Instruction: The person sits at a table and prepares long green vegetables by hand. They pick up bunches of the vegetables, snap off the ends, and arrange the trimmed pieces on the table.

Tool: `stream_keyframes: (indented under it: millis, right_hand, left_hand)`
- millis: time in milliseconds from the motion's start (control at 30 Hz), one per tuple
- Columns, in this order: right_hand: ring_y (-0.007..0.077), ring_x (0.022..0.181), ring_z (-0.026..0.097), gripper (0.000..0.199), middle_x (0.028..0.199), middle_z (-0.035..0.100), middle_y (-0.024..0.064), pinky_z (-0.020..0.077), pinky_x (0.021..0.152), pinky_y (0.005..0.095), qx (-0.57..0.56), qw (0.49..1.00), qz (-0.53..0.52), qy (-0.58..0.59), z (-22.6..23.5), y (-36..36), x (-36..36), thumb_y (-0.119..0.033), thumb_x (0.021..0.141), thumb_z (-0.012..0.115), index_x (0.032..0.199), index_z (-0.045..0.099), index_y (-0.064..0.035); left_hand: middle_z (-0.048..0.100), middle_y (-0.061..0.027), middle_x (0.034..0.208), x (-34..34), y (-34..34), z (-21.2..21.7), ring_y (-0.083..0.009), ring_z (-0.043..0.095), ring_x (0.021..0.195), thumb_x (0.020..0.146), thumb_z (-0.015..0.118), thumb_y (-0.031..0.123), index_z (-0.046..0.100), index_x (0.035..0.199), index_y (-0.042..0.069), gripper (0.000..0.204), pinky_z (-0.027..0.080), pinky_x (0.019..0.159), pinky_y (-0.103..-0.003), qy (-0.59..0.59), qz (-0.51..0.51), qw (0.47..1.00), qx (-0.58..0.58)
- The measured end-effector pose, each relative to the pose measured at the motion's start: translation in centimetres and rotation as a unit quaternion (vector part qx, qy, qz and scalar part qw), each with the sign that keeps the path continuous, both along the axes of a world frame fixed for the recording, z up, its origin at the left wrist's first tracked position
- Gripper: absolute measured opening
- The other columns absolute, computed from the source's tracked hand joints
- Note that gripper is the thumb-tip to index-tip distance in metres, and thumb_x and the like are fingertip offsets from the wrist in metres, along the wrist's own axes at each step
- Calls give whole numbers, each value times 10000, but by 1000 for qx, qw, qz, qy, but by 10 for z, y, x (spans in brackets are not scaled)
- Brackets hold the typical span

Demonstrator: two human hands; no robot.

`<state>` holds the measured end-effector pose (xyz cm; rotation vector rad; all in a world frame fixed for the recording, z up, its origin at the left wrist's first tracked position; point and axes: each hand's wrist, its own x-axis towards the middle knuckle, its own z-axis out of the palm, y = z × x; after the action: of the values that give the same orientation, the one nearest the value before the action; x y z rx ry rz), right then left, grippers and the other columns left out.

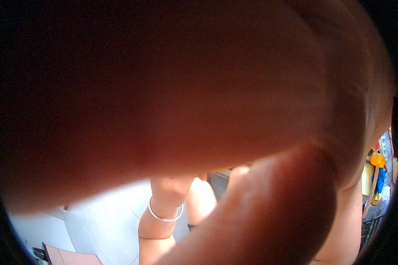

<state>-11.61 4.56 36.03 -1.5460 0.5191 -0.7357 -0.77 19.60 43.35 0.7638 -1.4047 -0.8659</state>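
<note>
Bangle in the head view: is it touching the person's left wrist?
Touching. The head view shows the bangle looped around the left wrist, its band lying across the skin, though it stands slightly off on one side.

Two hands tbh: one right hand [216, 101], super blurry, and one left hand [170, 189]. Plus one pale bangle [166, 220], one pinkish panel [73, 256] near left, one orange block [377, 160] far right.

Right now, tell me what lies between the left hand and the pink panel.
In the head view, only pale floor tiles show between the left hand and pink panel.
</note>
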Motion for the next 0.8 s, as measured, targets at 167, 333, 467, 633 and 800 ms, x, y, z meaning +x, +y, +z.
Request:
stream_keyframes:
  millis: [167,333,467,633,800]
  right_hand:
    - [261,860,496,502,981,434,163,407,736,372,7,1000,-2,0,2,-9,14,-476,940,357,1143,321,-18]
    - [248,833,499,466,954,439,149,412,716,359,20,1000,-1,-4,-7,-1,-15,-454,949,358,1120,340,-21]
    - [239,812,501,438,932,444,138,416,700,349,23,1000,-4,-12,-7,6,-40,-437,956,359,1102,355,-24]
    - [226,786,504,405,905,449,124,421,680,336,27,999,1,-17,-9,2,-40,-415,965,360,1078,373,-27]
    - [214,759,507,374,878,455,111,426,660,323,27,999,-4,-17,-11,-5,-32,-393,974,361,1055,391,-29]
  left_hand:
    - [641,-111,777,14,-11,4,-158,601,611,822,617,-81,625,846,-35,53,478,531,-264,-79,63,993,-55]
    - [644,-103,845,-5,-7,-13,-122,563,586,888,596,-19,584,1091,-52,207,445,513,-212,14,-2,999,-39]
    - [648,-112,851,-15,-9,-15,-134,568,582,892,612,38,588,1080,-61,214,447,507,-227,4,12,999,-42]
    - [650,-115,807,-17,-14,-19,-152,601,618,831,617,-86,627,870,-39,62,483,539,-253,-32,15,999,-35]
    - [652,-110,818,-29,-14,-14,-140,599,623,842,632,-62,632,891,-38,54,484,532,-247,12,10,1000,19]
